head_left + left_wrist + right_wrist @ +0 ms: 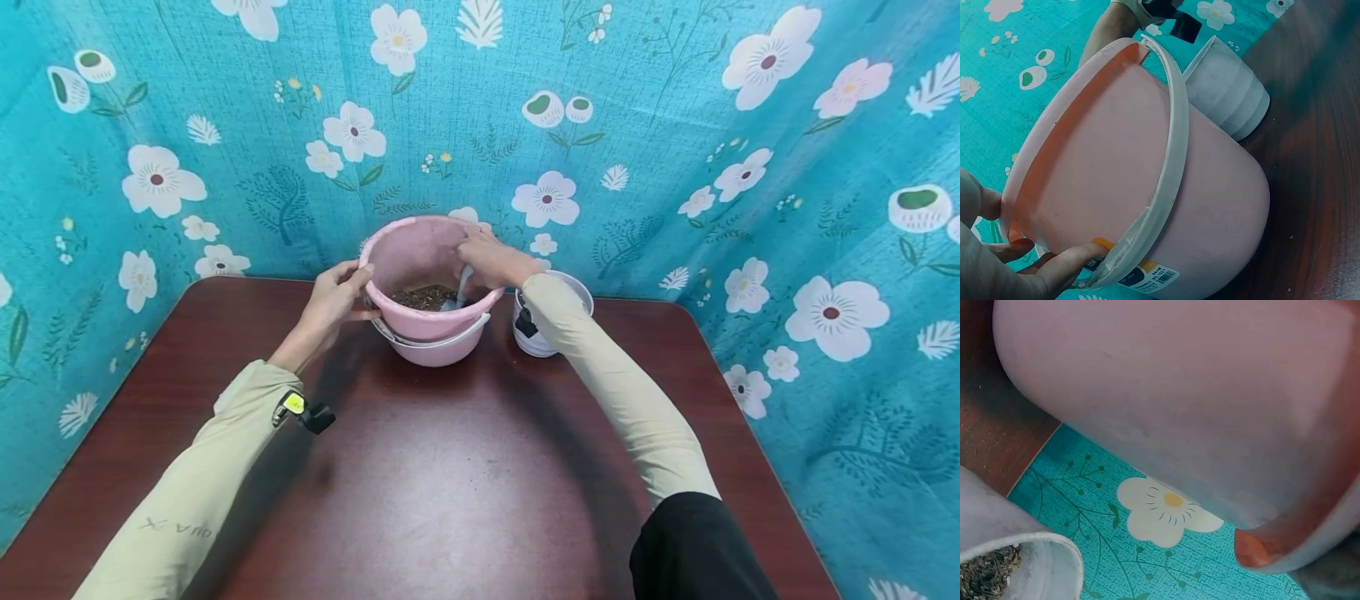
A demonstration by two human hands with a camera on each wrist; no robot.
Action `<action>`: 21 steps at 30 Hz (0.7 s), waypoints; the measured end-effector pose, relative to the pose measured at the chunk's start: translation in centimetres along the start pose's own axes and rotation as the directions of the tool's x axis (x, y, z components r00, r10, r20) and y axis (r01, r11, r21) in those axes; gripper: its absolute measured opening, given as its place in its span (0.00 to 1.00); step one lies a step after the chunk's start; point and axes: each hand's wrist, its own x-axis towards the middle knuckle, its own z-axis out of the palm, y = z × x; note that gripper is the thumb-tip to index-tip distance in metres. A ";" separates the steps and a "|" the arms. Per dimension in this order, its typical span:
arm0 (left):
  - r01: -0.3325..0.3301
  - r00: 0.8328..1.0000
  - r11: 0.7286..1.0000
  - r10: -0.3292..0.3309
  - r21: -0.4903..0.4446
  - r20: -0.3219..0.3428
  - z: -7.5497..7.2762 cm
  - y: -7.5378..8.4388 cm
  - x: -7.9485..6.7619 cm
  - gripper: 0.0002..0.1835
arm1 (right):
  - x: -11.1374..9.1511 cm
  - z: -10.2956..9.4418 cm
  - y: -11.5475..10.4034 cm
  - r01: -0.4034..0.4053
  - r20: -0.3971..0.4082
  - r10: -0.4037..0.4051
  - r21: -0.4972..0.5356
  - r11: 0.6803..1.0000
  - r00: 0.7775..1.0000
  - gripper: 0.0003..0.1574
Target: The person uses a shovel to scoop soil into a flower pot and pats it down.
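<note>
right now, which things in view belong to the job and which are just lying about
Part of the job:
round pink plastic bucket, gripped by the left hand
loose dark brown material inside it
pale scoop-like tool, in the right hand
round white ribbed pot, likely: loose bits inside

Just there:
dark red-brown table
teal floral cloth behind
</note>
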 end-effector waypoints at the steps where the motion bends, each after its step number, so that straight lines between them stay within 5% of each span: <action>1: -0.001 1.000 1.000 0.001 0.000 0.001 0.0 0.0 0.0 0.30 | 0.0 0.0 0.0 -0.001 0.001 0.001 0.010 1.000 1.000 0.14; 6: -0.007 1.000 1.000 0.006 0.005 0.008 0.0 0.0 0.0 0.30 | 0.0 0.0 0.2 0.044 -0.024 -0.043 0.060 0.997 0.999 0.12; 14: -0.010 1.000 1.000 0.010 0.014 0.002 -0.1 0.1 0.1 0.30 | 0.2 0.6 0.8 0.119 -0.174 -0.089 0.173 0.978 0.981 0.15; 21: -0.010 1.000 1.000 0.010 -0.003 -0.004 0.0 0.0 0.1 0.30 | 0.3 0.5 0.2 0.088 -0.088 -0.080 0.091 0.992 0.993 0.15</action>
